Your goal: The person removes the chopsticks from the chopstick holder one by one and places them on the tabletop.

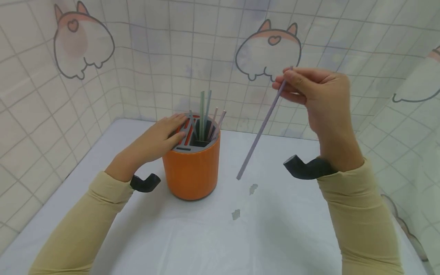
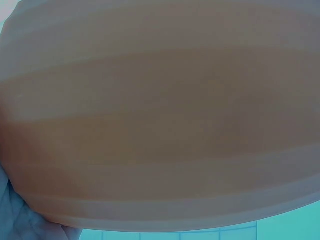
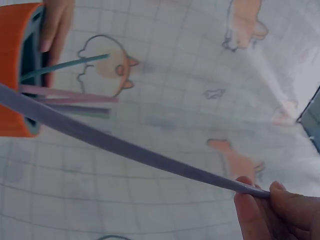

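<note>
In the head view my right hand (image 1: 319,89) is raised at the right, pinching a long purple straw (image 1: 262,128) near its upper end. The straw slants down to the left, its lower end above the table. My left hand (image 1: 151,139) rests on the slotted grey top of a round orange holder (image 1: 192,173), fingers lying across the left side of the lid. Green, blue and pink straws (image 1: 202,114) stand in the lid's larger opening. The right wrist view has the purple straw (image 3: 130,147) between thumb and fingertips (image 3: 245,185). The holder's side (image 2: 165,125) fills the left wrist view.
A white-covered table (image 1: 192,236) carries the holder. Two small grey patches (image 1: 236,214) mark its surface to the holder's right. Behind and at both sides hangs a gridded white curtain (image 1: 206,42) printed with cartoon animals. Each wrist wears a black mount (image 1: 306,168).
</note>
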Tool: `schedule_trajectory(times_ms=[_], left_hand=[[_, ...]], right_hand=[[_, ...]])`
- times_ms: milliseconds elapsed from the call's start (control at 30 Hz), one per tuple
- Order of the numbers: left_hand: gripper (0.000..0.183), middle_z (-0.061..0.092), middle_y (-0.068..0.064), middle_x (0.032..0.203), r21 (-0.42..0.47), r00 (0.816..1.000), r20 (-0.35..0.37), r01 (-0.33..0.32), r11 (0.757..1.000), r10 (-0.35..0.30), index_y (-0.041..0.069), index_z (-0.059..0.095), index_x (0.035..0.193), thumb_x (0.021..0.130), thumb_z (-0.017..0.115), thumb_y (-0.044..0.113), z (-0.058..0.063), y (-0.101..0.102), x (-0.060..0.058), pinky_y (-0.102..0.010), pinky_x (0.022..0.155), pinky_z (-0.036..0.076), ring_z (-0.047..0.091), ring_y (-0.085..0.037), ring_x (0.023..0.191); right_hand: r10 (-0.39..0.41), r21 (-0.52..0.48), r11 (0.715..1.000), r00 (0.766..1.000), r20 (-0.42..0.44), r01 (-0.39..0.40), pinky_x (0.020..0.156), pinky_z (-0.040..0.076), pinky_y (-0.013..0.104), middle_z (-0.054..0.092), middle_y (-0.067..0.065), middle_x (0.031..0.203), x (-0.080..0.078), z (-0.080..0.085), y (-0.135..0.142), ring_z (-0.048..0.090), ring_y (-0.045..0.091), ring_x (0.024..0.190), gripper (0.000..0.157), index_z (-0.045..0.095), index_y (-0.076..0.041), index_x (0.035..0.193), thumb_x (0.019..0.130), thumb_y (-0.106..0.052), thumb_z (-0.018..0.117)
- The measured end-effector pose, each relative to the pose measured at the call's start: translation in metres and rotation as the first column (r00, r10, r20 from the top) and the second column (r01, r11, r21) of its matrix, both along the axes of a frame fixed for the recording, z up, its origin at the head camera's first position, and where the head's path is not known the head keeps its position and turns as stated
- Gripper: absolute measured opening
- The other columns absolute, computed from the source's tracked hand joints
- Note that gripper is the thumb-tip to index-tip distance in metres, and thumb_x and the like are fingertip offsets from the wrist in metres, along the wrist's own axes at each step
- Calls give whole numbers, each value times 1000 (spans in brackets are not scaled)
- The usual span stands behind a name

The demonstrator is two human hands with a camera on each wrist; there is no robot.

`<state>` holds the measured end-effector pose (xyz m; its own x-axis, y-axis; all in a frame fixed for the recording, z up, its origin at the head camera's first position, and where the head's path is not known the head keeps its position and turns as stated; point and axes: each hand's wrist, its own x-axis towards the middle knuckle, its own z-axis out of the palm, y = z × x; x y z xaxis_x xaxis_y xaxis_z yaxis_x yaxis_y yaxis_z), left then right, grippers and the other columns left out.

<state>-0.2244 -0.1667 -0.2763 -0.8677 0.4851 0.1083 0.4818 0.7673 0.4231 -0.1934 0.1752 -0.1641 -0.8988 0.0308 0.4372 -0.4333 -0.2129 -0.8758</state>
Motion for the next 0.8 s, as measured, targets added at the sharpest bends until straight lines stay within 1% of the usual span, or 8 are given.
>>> schedule_trajectory(times_ms=[100,200,300,367,433,467,567,800], left_hand=[[59,21,-9,167,-8,1000,-4,0,1000,0,6,24,158,107,38,33,-1,1,-1,-56,126,9,10,-34,156],[58,20,-11,167,-25,1000,-13,5,1000,-5,6,24,158,108,37,32,-1,1,-1,-55,127,8,10,-34,156],[58,19,-12,167,-37,1000,-16,12,999,-12,5,24,157,108,35,32,-1,1,0,-55,127,7,9,-34,156],[57,19,-13,166,-33,1000,-20,13,999,-14,4,24,157,108,35,31,-2,0,1,-55,127,7,10,-34,156],[57,20,-14,166,-25,1000,-23,11,1000,-12,3,25,157,108,36,30,-2,0,1,-55,127,7,11,-34,156],[57,21,-14,166,-21,1000,-26,10,1000,-11,2,25,157,108,36,30,-2,0,1,-55,127,8,11,-35,156],[57,21,-14,166,-19,1000,-30,3,1000,-4,2,25,157,107,36,29,-3,0,1,-55,127,8,12,-35,156],[57,20,-13,166,-16,1000,-26,2,1000,-3,2,25,157,108,36,29,-2,1,1,-53,127,7,11,-34,156]], right_hand=[[21,133,990,993,120,-37,76,61,26,77,6,82,-21,-30,2,76,17,77,17,78,0,94,83,-13,80],[19,217,973,967,252,-75,75,61,24,78,2,82,-41,-65,0,76,13,78,10,79,-6,92,87,-14,77],[21,231,965,914,406,-125,74,61,23,78,1,81,-56,-100,-2,76,12,78,10,78,-6,95,89,-13,74],[21,228,962,867,497,-154,75,61,23,77,1,81,-63,-121,-5,76,12,78,14,76,-2,101,91,-12,72],[32,218,958,824,565,-187,76,61,22,77,0,81,-70,-138,-6,76,12,79,23,71,3,111,92,-11,70],[35,215,956,807,589,-199,76,60,21,77,0,82,-72,-146,-7,76,11,79,27,69,5,116,93,-11,69],[48,196,955,769,637,-222,75,61,21,77,1,82,-80,-165,-9,76,11,79,37,62,10,126,95,-9,67],[69,181,944,702,709,-276,71,61,20,76,2,79,-95,-203,-14,75,10,75,43,55,14,132,95,-5,65]])
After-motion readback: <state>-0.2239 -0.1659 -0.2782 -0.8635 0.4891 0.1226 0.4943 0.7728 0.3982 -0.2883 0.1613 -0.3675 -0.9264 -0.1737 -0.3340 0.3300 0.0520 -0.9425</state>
